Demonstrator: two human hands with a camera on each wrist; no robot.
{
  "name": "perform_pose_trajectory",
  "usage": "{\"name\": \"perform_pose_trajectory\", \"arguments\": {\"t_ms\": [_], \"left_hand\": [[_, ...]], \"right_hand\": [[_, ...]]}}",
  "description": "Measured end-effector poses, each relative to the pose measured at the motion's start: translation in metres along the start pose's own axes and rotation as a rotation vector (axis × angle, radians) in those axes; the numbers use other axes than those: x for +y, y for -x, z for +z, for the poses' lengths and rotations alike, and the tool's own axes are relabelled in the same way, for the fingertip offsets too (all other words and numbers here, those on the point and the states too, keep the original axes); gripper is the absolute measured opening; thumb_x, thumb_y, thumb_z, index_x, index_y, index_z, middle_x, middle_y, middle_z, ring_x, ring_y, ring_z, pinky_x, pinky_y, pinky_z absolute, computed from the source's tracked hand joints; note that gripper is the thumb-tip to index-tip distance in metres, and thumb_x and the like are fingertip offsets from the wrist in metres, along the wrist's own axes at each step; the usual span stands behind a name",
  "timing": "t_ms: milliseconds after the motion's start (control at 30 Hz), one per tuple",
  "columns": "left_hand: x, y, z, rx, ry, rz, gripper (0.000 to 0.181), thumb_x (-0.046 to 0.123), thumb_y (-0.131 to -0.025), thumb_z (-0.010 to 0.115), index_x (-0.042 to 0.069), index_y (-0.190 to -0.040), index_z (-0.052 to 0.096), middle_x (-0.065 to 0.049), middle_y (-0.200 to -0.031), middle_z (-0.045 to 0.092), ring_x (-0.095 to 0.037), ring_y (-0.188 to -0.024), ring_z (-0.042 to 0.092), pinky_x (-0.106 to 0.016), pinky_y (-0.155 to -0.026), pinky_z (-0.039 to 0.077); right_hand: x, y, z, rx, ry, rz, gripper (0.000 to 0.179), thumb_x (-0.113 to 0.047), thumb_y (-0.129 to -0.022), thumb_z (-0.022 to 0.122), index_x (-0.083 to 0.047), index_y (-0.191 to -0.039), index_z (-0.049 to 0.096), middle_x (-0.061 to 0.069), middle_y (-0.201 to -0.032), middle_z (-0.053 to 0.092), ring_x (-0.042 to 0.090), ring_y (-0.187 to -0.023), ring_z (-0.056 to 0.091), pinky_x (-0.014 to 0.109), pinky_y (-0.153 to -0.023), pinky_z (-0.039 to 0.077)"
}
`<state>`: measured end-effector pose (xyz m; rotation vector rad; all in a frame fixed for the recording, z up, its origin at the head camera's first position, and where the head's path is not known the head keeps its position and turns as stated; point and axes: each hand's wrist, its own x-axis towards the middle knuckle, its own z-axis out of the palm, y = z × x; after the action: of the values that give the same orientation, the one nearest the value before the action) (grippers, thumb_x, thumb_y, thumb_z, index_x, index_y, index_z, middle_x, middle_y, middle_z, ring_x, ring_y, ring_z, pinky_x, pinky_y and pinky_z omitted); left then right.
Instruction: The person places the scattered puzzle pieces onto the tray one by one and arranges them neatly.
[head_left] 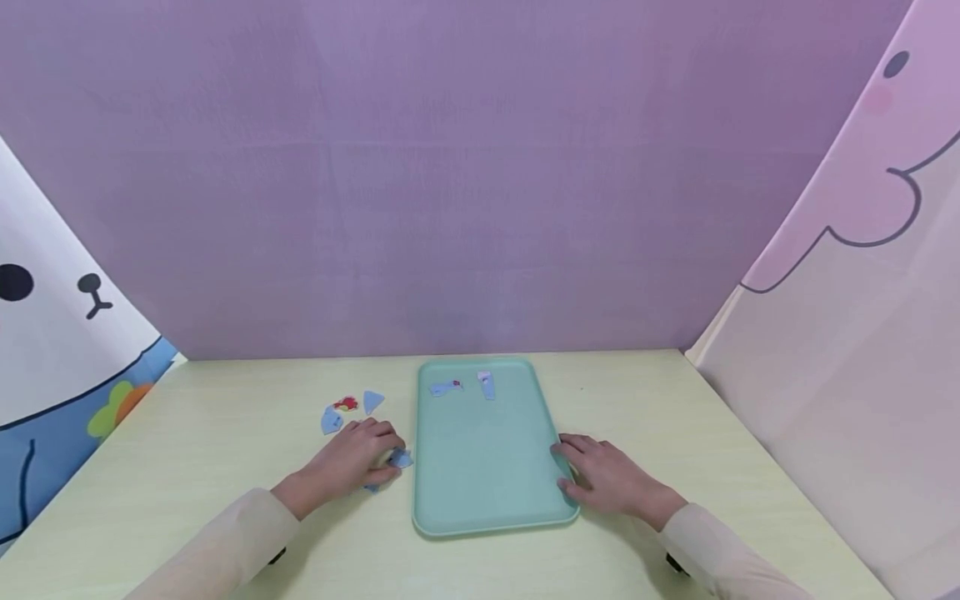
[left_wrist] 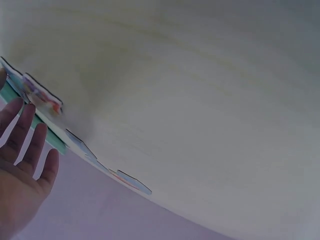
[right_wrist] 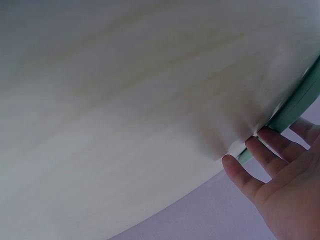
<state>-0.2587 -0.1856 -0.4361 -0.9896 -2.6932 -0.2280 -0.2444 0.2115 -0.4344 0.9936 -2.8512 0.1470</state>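
Note:
On the table to the left of a mint-green tray (head_left: 487, 467), my left hand (head_left: 363, 454) reaches over flat light-blue picture pieces that look like puzzle pieces. One blue piece (head_left: 402, 459) shows between its thumb and index finger. In the left wrist view, the fingers of the left hand (left_wrist: 25, 160) are spread beside a piece with red and purple print (left_wrist: 44, 94). My right hand (head_left: 603, 475) rests at the tray's right rim, fingertips over the edge. The right wrist view shows that hand (right_wrist: 285, 175) with extended fingers against the tray's side (right_wrist: 295, 107).
Two printed pieces lie near the tray's far end, a slanted one (head_left: 446, 388) and an upright strip (head_left: 487, 386). Beyond my left hand lie a red-printed piece (head_left: 346, 403), a blue triangle (head_left: 372, 401) and another blue piece (head_left: 332, 420). A purple curtain (head_left: 480, 208) hangs behind the table.

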Motion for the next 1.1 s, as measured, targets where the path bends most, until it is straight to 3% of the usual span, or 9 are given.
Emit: {"name": "perform_pose_trajectory", "arguments": {"t_ms": [367, 1100], "left_hand": [[0.0060, -0.0006, 0.0005, 0.006, -0.009, -0.053, 0.027, 0.033, -0.075, 0.072, 0.014, -0.095, 0.067, 0.003, -0.093, 0.063, -0.017, -0.086, 0.056, -0.043, -0.078, 0.047], [0.0046, -0.0014, 0.0010, 0.009, -0.014, -0.049, 0.021, 0.028, -0.075, 0.071, 0.015, -0.091, 0.068, 0.003, -0.087, 0.061, -0.015, -0.080, 0.054, -0.039, -0.072, 0.045]], "right_hand": [[0.0021, 0.0007, 0.0012, 0.006, -0.001, 0.007, 0.046, -0.033, -0.087, 0.055, -0.009, -0.126, 0.050, 0.013, -0.130, 0.050, 0.028, -0.119, 0.048, 0.047, -0.087, 0.044], [0.0002, -0.0007, 0.0010, -0.001, -0.009, 0.007, 0.046, -0.034, -0.088, 0.054, -0.007, -0.126, 0.050, 0.014, -0.129, 0.050, 0.030, -0.118, 0.049, 0.048, -0.087, 0.044]]}}
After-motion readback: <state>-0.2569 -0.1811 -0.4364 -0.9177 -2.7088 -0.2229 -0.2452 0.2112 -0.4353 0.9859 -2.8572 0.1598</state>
